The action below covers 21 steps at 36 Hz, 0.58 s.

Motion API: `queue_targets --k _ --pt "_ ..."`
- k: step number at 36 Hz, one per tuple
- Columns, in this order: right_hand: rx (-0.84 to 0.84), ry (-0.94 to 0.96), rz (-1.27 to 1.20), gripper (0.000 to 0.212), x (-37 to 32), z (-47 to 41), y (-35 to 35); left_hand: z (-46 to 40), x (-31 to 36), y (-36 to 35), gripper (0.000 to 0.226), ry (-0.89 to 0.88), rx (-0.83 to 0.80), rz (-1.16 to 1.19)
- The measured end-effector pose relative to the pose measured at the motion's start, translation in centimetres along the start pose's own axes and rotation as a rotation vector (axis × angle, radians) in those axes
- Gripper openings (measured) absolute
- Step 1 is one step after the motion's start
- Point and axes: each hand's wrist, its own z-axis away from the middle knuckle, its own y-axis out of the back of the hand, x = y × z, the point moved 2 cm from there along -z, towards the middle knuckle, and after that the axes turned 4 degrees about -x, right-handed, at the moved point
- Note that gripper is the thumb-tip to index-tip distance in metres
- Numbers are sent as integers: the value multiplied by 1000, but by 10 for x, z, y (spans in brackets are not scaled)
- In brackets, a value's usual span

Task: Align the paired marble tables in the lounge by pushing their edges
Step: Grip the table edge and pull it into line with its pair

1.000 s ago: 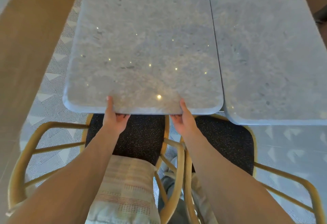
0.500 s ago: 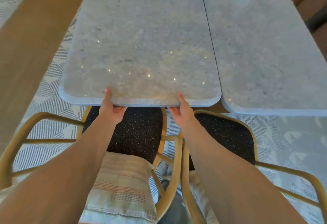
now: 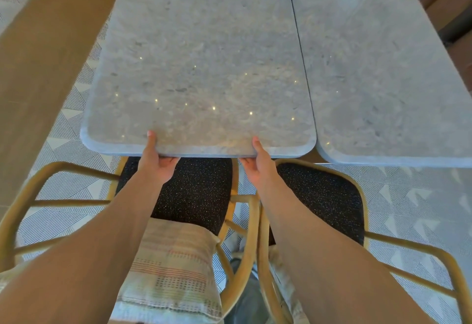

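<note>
Two grey marble tables stand side by side with a thin dark seam between them. The left table has its near edge set slightly farther from me than the near edge of the right table. My left hand grips the left table's near edge, thumb on top and fingers underneath. My right hand holds the same edge further right, near the rounded corner, thumb on top too.
Two wooden-framed chairs with black speckled seats stand tucked under the near edges, between me and the tables. A striped cushion lies on the left chair. A brown wooden strip runs along the left over patterned carpet.
The left table's near edge has moved slightly away from me and sits further up relative to the chairs. Both hands have kept their hold on that edge.
</note>
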Motion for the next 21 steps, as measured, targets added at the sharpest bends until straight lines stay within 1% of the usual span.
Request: queue_targets --k 3,6,10,14,21 --pt "-9 2 -18 28 0 1 -1 -3 0 0 44 -10 33 -17" --pt "-9 -7 -23 29 -1 4 -2 -4 1 -1 52 -14 42 -24" --pt "-3 -5 -46 32 0 8 -3 -3 -1 0 54 -22 30 0" --pt "-3 -9 -48 19 0 8 -3 -5 -1 0 46 -31 24 -3" --pt "44 -14 -36 21 0 7 -2 -7 -2 0 34 -47 25 10"
